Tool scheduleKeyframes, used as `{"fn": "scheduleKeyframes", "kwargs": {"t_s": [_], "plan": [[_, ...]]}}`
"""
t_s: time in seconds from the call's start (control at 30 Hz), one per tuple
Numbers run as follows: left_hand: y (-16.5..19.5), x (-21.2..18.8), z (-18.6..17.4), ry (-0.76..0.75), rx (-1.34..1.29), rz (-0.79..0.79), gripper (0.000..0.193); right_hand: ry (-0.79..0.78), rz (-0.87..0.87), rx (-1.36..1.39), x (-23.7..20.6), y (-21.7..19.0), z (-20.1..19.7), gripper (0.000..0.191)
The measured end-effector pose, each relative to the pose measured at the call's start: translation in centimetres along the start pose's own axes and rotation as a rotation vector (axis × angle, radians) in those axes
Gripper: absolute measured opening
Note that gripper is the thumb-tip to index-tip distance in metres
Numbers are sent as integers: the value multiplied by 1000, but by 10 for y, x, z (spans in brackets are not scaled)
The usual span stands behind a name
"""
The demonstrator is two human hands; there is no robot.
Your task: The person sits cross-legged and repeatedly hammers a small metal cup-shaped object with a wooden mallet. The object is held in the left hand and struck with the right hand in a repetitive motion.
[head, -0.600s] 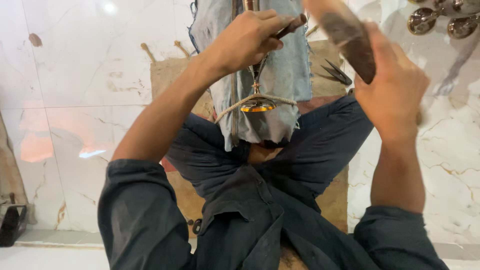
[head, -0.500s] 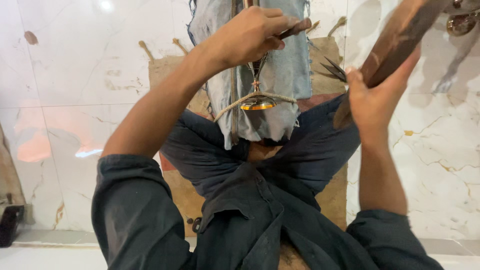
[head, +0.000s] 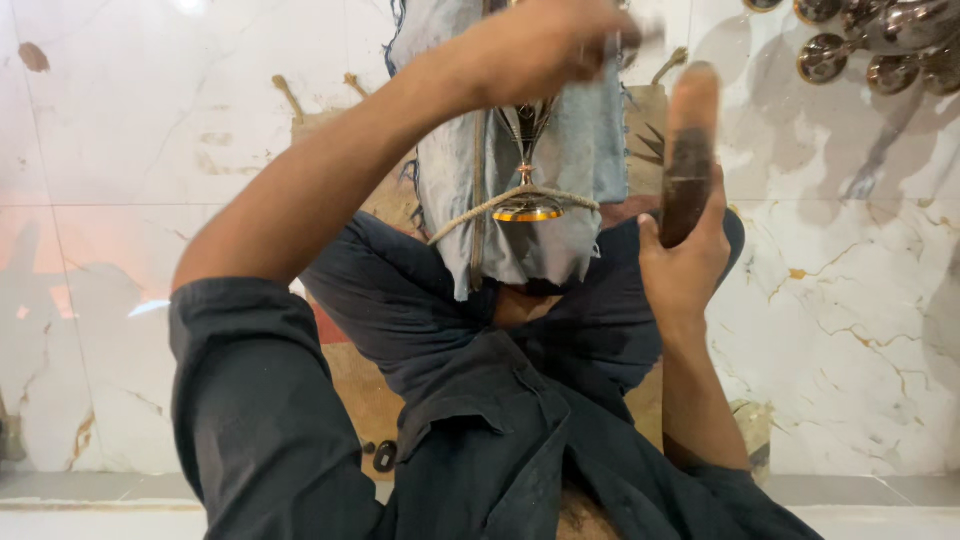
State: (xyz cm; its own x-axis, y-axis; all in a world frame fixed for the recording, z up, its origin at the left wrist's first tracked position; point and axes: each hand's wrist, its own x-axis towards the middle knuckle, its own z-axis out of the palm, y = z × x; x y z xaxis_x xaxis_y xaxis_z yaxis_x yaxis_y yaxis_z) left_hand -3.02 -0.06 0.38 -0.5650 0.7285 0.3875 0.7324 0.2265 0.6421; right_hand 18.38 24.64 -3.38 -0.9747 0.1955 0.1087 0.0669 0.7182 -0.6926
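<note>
Seated worker viewed from above, legs folded on a marble floor (head: 120,200). The landmark is a bundle of pale blue cloth (head: 580,150) wrapped about an upright workpiece and bound with cord (head: 480,210); a small brass fitting (head: 527,210) shows at the front of the bundle, just under the cord. Left hand (head: 545,45), at the top of the bundle, has its fingers closed on a slim tool, blurred at its tip. Right hand (head: 690,255), just right of the bundle, has its fingers clamped on a dark wooden mallet (head: 690,150) held upright. Polished metal pieces (head: 870,40) lie well to the upper right of the bundle.
</note>
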Motion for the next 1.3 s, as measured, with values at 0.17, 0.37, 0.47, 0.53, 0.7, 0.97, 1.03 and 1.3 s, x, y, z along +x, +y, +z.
{"fn": "scheduleKeyframes", "kwargs": {"t_s": [0.17, 0.37, 0.47, 0.53, 0.7, 0.97, 1.03, 1.3], "plan": [[-21, -14, -11, -42, 60, -418, 20, -166, 53, -97, 22, -11, 14, 84], [-38, -25, -11, 74, -4, -27, 56, -226, -97, -298, 46, -16, 27, 85], [-40, -22, -13, 38, -80, -57, 52, 84, -208, -28, 63, -18, 14, 82], [-38, -21, -16, 1, -102, -105, 45, 237, 256, 694, 73, -26, 5, 100], [-33, -31, -25, 69, -12, 25, 27, 67, -593, -301, 118, -61, -39, 87], [-28, -56, -6, 353, 22, -14, 44, -92, -559, -535, 128, -118, -63, 77], [-32, -54, -8, 300, 14, 13, 44, -154, -547, -855, 122, -119, -63, 86], [-43, -27, -18, -12, -10, 114, 36, 52, -313, -376, 73, -50, -16, 91]]}}
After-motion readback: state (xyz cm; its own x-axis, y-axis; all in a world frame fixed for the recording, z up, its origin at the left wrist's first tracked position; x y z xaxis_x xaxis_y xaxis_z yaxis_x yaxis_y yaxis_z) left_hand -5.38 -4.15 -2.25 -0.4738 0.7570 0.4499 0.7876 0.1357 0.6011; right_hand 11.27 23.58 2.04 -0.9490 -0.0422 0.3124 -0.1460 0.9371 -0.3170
